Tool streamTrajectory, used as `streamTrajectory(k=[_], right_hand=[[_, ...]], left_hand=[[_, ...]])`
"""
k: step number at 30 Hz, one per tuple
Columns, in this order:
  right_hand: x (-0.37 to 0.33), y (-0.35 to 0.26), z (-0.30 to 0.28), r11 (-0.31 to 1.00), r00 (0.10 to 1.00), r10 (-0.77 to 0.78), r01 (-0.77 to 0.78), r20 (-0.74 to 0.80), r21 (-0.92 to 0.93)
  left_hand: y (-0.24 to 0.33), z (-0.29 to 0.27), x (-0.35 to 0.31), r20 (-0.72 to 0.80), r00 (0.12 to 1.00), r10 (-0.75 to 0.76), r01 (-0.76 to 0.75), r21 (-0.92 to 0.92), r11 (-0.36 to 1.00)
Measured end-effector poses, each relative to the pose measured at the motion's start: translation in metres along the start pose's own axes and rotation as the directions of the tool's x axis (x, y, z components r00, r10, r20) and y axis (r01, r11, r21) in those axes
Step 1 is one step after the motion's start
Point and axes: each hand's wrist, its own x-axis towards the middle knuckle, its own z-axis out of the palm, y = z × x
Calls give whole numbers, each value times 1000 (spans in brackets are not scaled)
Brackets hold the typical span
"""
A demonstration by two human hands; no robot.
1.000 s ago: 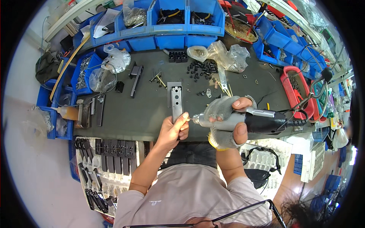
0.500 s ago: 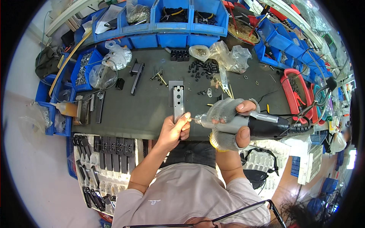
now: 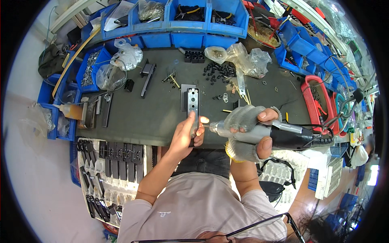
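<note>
My left hand [image 3: 185, 133] is closed round the near part of a dark metal bar [image 3: 193, 99], its thumb pressed on the upper face. Round holes run along that face, and the bar points away from me over the bench. A flat dark plate [image 3: 183, 105] shows beside its far end; I cannot tell whether they are joined. In my right hand [image 3: 247, 121], gloved in grey with bare fingertips, is a silver and black electric screwdriver [image 3: 263, 133]. It lies sideways, its bit pointing left at my left fingertips. Whether the bit touches the bar is hidden.
Blue bins [image 3: 188, 24] line the bench's back. Small black parts [image 3: 219, 73] and plastic bags [image 3: 258, 62] lie beyond my hands. A red basket [image 3: 314, 99] stands right, and a glue-like bottle [image 3: 71, 111] left. Trays of dark parts [image 3: 123, 158] sit below the bench's front edge.
My left thumb has moved from the bar's side onto its upper face, and the bar has shifted in my grip. My right hand keeps the screwdriver level. The whole view has shifted slightly.
</note>
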Motion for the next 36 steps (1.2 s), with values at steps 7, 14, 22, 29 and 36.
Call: streamTrajectory(k=[7, 14, 22, 29, 36], right_hand=[[-10, -16, 15, 985, 982, 170, -171, 83, 4], [-4, 4, 34, 996, 992, -19, 8, 128, 88], [-4, 5, 35, 997, 993, 19, -27, 117, 67], [-5, 5, 35, 997, 991, 41, -49, 127, 63], [-5, 9, 24, 994, 980, 77, -89, 181, 58]], left_hand=[[0, -4, 6, 10, 1000, -17, 18, -125, 992], [0, 0, 4, -74, 991, 115, -114, 20, 993], [2, 0, 0, -37, 994, 105, -102, 65, 993], [-1, -2, 0, -35, 994, 104, -102, 46, 994], [-6, 1, 0, -85, 987, 133, -130, 43, 991]])
